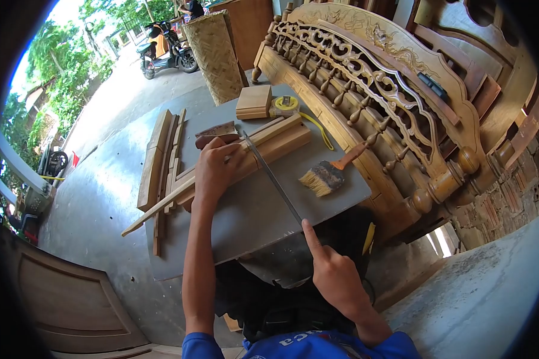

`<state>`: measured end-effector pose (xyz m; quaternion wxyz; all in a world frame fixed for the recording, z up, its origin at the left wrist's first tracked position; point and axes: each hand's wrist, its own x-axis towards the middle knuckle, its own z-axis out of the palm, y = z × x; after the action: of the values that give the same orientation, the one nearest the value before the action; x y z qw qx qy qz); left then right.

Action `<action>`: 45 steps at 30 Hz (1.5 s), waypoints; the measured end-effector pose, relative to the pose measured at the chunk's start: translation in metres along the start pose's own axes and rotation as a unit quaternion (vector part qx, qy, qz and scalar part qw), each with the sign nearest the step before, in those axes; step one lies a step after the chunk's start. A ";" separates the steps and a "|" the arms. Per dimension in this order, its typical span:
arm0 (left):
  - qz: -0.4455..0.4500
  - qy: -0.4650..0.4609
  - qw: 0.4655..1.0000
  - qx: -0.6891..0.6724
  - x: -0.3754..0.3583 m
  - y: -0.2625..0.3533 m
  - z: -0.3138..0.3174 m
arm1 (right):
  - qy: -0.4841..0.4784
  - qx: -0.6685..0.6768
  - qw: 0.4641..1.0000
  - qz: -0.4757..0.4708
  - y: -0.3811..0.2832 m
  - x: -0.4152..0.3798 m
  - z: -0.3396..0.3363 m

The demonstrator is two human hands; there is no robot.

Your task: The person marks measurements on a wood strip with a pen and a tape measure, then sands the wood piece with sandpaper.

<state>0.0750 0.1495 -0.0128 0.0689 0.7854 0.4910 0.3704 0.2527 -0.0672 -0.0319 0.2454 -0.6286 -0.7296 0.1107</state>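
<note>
My left hand [217, 164] is closed over a long thin wooden strip [161, 203] lying along a thicker wood block [281, 143] on the grey tabletop [239, 224]. In my right hand [336, 272] is the near end of a long, narrow metal file [275, 180], its index finger stretched along the tool. The file's far part lies across the strip, just right of my left hand. Its handle is hidden in my fist. Behind my left hand is a short reddish-brown wood piece [215, 133].
Several wood lengths [156, 161] lie at the table's left. A square wood block [254, 102], a yellow tape measure [285, 106] and a brush [326, 176] lie at the back and right. A carved wooden bed frame [365, 84] stands close on the right.
</note>
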 end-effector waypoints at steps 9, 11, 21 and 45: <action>0.013 0.008 1.000 -0.003 -0.002 -0.003 0.003 | -0.008 -0.020 1.000 0.000 -0.003 -0.003 -0.002; 0.010 0.004 1.000 0.002 -0.001 -0.002 0.003 | -0.013 -0.028 1.000 0.003 -0.004 -0.002 -0.002; 0.029 0.014 0.998 -0.053 0.004 -0.010 0.007 | -0.024 -0.095 0.995 -0.023 -0.019 0.062 0.003; 0.019 0.036 0.999 0.021 0.002 -0.012 0.009 | 0.050 -0.043 0.997 -0.051 -0.024 0.182 0.031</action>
<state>0.0729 0.1595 -0.0240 0.0277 0.7819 0.4860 0.3894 0.2007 0.1101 -0.0072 0.2599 -0.6054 -0.7515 0.0354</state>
